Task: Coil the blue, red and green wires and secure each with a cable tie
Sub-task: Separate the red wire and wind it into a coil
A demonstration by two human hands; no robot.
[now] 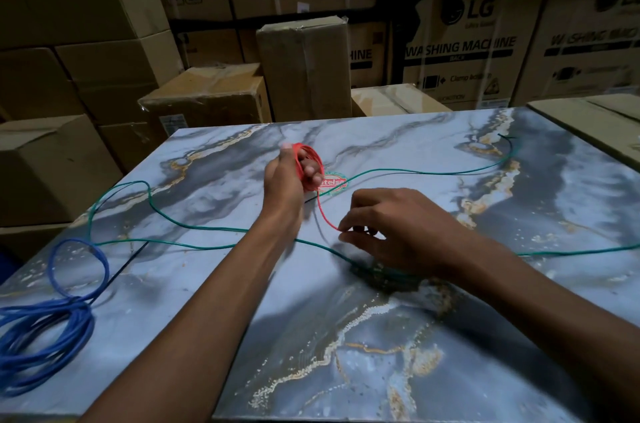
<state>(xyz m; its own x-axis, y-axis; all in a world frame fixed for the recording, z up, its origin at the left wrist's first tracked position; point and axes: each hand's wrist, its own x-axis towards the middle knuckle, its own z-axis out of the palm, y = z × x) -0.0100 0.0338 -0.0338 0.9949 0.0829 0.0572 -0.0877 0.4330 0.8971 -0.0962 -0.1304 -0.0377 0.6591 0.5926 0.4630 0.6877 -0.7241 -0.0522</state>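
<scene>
Head camera looks down at a marble-look table (450, 336). Over the middle of it, the left hand (285, 180) has its fingers curled through a small ring of red wire (306, 163). One red strand runs down to the right hand (391, 225), which pinches the wire's end. A long green wire (207, 228) lies loose across the table. Blue wire (45, 329) sits in loops at the near left edge. Cardboard boxes (304, 69) stand stacked on the far side.

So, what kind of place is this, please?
Probably a warehouse or appliance storeroom. Stacked cardboard boxes fill the background, some printed LG washing machine boxes, and the marble-patterned table stands right among them.
</scene>
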